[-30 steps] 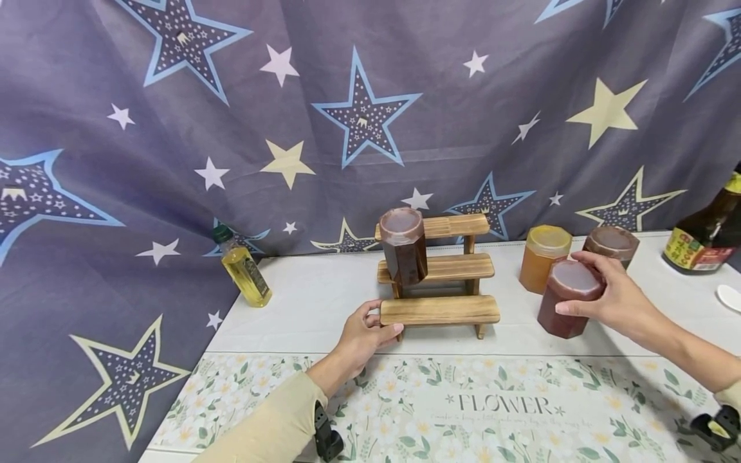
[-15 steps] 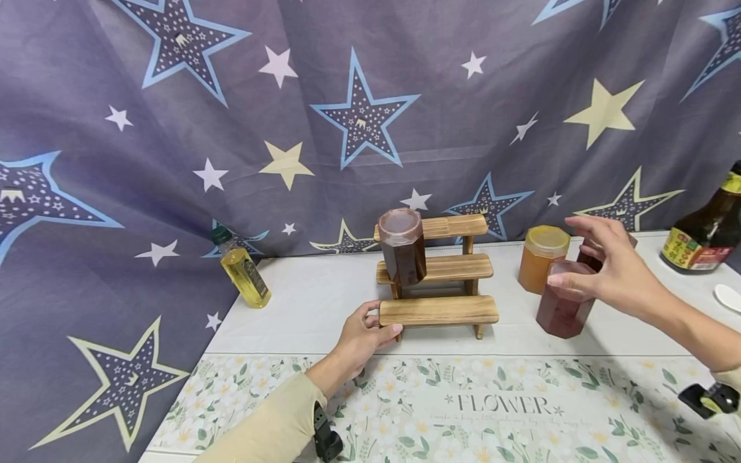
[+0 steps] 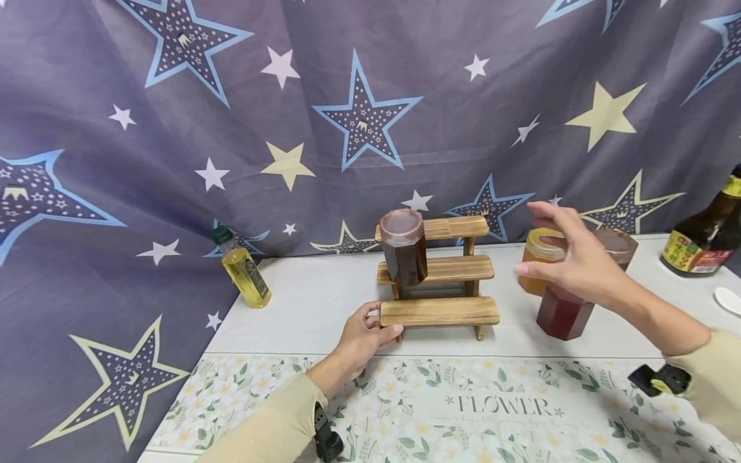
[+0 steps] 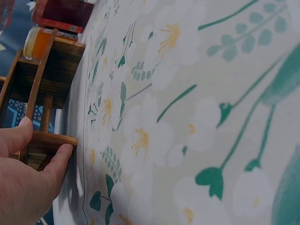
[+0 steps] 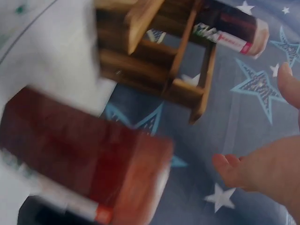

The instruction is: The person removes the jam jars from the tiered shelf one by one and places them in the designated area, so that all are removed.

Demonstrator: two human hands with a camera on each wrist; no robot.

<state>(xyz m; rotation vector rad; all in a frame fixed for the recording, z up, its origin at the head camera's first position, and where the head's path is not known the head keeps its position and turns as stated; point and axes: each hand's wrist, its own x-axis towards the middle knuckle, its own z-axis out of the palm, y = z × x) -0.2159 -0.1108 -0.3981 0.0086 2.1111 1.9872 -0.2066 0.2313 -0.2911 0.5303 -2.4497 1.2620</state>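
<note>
My left hand [image 3: 361, 334] holds the left end of the lowest step of a three-tier wooden stand [image 3: 440, 311]; in the left wrist view thumb and finger pinch the step's end. A dark jar [image 3: 407, 260] stands at the left of the middle step. Over at the right, my right hand [image 3: 579, 260] hovers with thumb and fingers spread and nothing between them. It is above a dark red jar [image 3: 561, 315], whose lid it covers, and overlaps an amber jar [image 3: 529, 285]. In the right wrist view a red jar [image 5: 79, 145] looms blurred, apart from the fingers.
Behind the right hand stands a brown-lidded jar [image 3: 618, 241]. Farther right are a dark sauce bottle [image 3: 700, 231] and a white disc [image 3: 728, 300]. An oil bottle [image 3: 246, 273] stands at the left. The star-print curtain [image 3: 486, 148] closes off the back.
My right hand has let go of the dark red jar, lifted, and moved left toward the amber jar. The left hand and the stand have stayed in place.
</note>
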